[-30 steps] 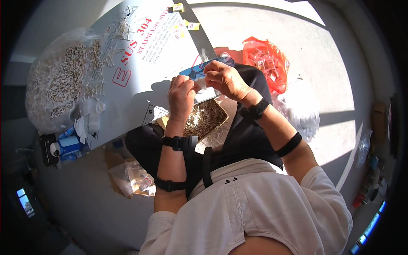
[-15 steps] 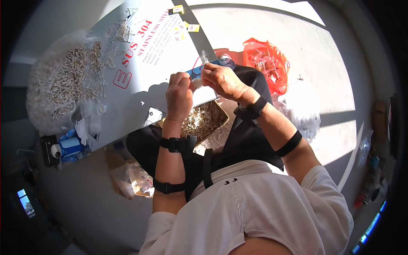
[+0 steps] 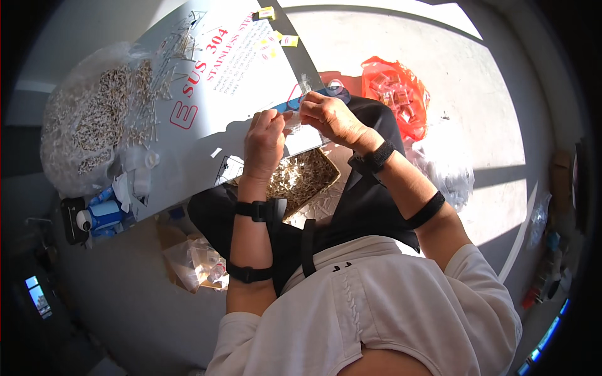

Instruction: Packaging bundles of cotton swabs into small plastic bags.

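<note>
My left hand and my right hand are close together over the near edge of the white-topped table. The fingers of both are pinched on a small clear plastic piece, which looks like a little bag; the fingers cover much of it. Just below, a shallow box full of short pale-and-brown pieces rests at my lap, partly hidden by my left wrist. On the table to the left lies a large clear bag packed with thin pale-and-brown sticks. Loose sticks spill beside it.
Small yellow-and-white packets lie at the table's far edge. A red plastic bag with clear containers stands to the right, beside clear plastic bags. A blue-and-white bottle is near the left corner. Below it, a carton holds clear plastic.
Both hands stay almost in place, still pinching the clear plastic, with slight finger movement. A small white scrap on the table left of my left hand looks larger and turned.
</note>
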`<state>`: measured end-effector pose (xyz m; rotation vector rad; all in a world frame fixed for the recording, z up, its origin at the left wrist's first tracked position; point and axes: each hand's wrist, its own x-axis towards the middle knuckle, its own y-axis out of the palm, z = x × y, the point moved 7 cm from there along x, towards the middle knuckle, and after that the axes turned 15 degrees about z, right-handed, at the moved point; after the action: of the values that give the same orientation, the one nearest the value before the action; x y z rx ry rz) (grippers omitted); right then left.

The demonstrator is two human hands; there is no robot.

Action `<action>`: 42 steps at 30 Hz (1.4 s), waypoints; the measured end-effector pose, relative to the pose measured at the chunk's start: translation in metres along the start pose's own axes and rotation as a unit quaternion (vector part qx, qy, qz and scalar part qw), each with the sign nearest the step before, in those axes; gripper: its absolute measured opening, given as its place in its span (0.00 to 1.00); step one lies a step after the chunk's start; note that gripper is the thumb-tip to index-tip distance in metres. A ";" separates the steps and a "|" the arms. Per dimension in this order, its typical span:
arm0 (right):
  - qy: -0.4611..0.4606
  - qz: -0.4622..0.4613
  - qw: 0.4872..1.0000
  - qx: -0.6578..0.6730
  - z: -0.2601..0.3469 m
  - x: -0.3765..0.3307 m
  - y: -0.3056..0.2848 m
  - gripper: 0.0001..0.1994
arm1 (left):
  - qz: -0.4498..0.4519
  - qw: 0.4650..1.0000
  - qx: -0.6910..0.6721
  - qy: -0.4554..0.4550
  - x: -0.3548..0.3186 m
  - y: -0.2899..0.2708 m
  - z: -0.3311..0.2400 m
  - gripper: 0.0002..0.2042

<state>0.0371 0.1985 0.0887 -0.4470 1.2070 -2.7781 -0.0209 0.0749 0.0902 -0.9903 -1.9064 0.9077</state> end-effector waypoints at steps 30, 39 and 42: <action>-0.003 0.003 0.987 -0.160 0.008 0.007 0.012 0.08 | -0.019 1.000 0.010 0.015 0.010 0.003 -0.006 0.09; -0.020 -0.026 0.998 -0.057 0.005 -0.002 0.004 0.06 | 0.040 0.997 -0.071 -0.015 0.001 0.011 0.010 0.10; -0.038 -0.024 0.999 -0.016 0.006 -0.002 0.004 0.05 | 0.018 0.999 -0.027 0.007 0.002 0.007 0.004 0.11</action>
<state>0.0412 0.1913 0.0890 -0.5870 1.2431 -2.7575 -0.0226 0.0786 0.0835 -1.0637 -1.9162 0.8718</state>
